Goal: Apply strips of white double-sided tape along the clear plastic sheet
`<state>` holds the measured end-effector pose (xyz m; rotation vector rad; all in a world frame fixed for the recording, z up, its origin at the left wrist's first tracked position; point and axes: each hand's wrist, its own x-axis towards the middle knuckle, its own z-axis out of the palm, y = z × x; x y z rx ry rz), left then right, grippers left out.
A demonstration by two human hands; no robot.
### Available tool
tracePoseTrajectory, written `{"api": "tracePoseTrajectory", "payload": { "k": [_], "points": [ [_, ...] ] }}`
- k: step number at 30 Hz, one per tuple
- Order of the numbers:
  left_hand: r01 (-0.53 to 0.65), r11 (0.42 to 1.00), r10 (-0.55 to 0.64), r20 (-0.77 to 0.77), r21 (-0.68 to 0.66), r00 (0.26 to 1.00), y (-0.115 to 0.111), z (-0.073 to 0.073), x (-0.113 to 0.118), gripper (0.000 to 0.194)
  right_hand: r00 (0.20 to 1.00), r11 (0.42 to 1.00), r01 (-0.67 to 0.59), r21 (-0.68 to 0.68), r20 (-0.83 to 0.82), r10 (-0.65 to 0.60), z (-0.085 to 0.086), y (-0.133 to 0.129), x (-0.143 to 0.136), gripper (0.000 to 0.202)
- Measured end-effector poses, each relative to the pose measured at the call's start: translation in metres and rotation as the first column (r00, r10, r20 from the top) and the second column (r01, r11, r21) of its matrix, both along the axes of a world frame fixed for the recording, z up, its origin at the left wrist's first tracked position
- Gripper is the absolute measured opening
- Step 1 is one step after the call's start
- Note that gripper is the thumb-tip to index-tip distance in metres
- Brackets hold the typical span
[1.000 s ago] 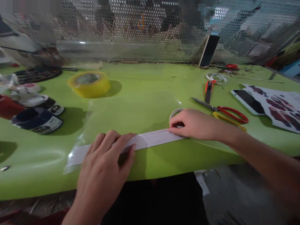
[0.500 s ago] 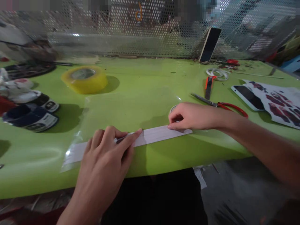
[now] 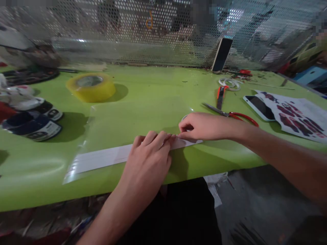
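A long white paper strip [image 3: 102, 158] with faint lengthwise lines lies along the lower edge of a clear plastic sheet [image 3: 122, 119], near the front of the table. Over the strip's right half, my left hand [image 3: 152, 153] bends its fingers together, the fingertips on its upper edge. Close beside those fingertips, my right hand [image 3: 195, 126] is closed in a pinch at the strip's right part. Whatever it pinches is too small to make out. Part of a white ring [image 3: 184, 117] shows behind the right hand, the remainder hidden.
A yellow tape roll [image 3: 93, 88] stands at the back left, near dark paint bottles [image 3: 38, 126]. Red-handled scissors [image 3: 222, 112], an orange cutter [image 3: 221, 97] and white rings [image 3: 231, 83] lie right. Further right, printed paper [image 3: 296, 114] partly covers a phone [image 3: 260, 105]; another phone [image 3: 222, 54] leans upright behind.
My left hand has slid right along the strip to my right hand's fingertips, uncovering the strip's left part. My right hand keeps its pinch in nearly the same place. The view has shifted slightly.
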<state>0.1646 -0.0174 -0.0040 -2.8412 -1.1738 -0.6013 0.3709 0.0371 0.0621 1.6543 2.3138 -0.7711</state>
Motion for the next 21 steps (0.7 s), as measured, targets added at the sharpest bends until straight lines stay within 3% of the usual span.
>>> {"api": "tracePoseTrajectory", "payload": {
  "k": [4, 7, 13, 21],
  "points": [
    [-0.017, 1.0, 0.017, -0.027, 0.005, 1.0, -0.005, -0.001, -0.003, 0.035, 0.991, 0.997, 0.059, 0.047, 0.114, -0.064, 0.001, -0.001, 0.005, 0.04],
    [-0.04, 0.999, 0.04, -0.029, -0.001, 0.999, -0.006, -0.001, -0.002, 0.04, 0.996, 0.998, 0.03, 0.05, 0.084, -0.035, 0.002, -0.004, 0.012, 0.036],
    [-0.068, 0.997, 0.067, 0.022, 0.021, 0.998, -0.008, -0.003, -0.002, 0.036, 0.979, 0.994, -0.023, 0.104, 0.203, 0.001, 0.012, -0.018, 0.018, 0.027],
    [-0.143, 0.988, 0.138, 0.096, 0.05, 0.986, -0.02, -0.004, -0.021, 0.026, 0.995, 0.978, 0.098, 0.184, -0.002, -0.1, 0.004, -0.033, 0.015, 0.028]
  ]
}}
